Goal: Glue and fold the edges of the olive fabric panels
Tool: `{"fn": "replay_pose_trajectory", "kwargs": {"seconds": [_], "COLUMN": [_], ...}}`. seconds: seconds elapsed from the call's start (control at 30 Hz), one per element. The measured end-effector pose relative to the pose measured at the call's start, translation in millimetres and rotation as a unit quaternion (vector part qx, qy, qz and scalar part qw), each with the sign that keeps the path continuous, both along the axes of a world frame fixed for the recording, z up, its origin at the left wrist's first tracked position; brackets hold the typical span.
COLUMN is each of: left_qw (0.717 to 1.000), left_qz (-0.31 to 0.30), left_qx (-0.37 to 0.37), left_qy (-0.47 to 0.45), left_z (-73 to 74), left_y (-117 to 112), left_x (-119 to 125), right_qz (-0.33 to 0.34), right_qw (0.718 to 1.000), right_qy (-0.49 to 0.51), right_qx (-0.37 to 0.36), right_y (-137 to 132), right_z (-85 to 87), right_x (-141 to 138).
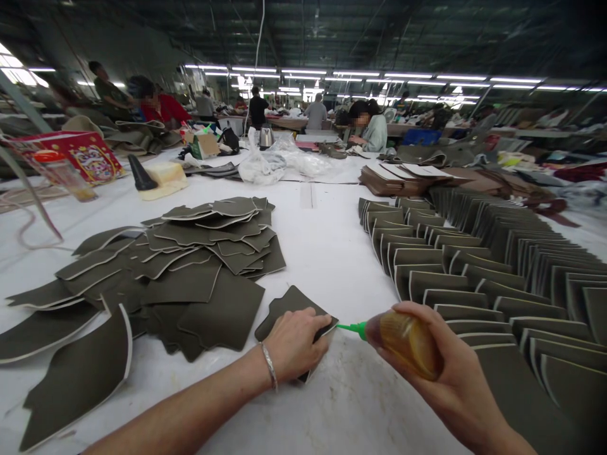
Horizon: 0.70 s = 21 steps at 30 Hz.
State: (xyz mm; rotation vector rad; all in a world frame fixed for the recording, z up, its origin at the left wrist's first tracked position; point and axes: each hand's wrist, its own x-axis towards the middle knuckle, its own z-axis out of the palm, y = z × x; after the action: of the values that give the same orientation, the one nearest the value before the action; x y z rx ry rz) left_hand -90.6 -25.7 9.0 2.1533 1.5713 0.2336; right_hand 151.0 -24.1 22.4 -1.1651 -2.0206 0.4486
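My left hand [294, 344] presses down on a dark olive cut piece [289, 308] lying on the white table, fingers curled over its near edge. My right hand [439, 373] grips an amber squeeze bottle [408, 344] held sideways, its green nozzle [351, 328] touching the piece's right corner. A silver bracelet sits on my left wrist.
A loose heap of olive cut pieces [180, 265] spreads to the left. Rows of overlapped olive pieces [497, 272] fill the right side. Farther back are a brown stack [403, 178], plastic bags [265, 165], a red box [90, 155] and several seated workers [367, 126].
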Motion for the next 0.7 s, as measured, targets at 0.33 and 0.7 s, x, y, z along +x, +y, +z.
{"fn": "replay_pose_trajectory", "kwargs": {"seconds": [0.33,0.7], "left_qw": [1.000,1.000], "left_qz": [-0.002,-0.013], "left_qx": [-0.001,-0.008], "left_qy": [0.014,0.018], "left_z": [-0.3,3.0], "left_y": [-0.6,-0.5], "left_x": [1.0,0.8], "right_qz": [-0.011,-0.014], "right_qw": [1.000,0.998], "right_qy": [0.025,0.053], "right_qx": [-0.011,-0.034], "right_y": [-4.0,-8.4], "right_z": [-6.7,-12.9], "right_x": [4.0,5.2]}}
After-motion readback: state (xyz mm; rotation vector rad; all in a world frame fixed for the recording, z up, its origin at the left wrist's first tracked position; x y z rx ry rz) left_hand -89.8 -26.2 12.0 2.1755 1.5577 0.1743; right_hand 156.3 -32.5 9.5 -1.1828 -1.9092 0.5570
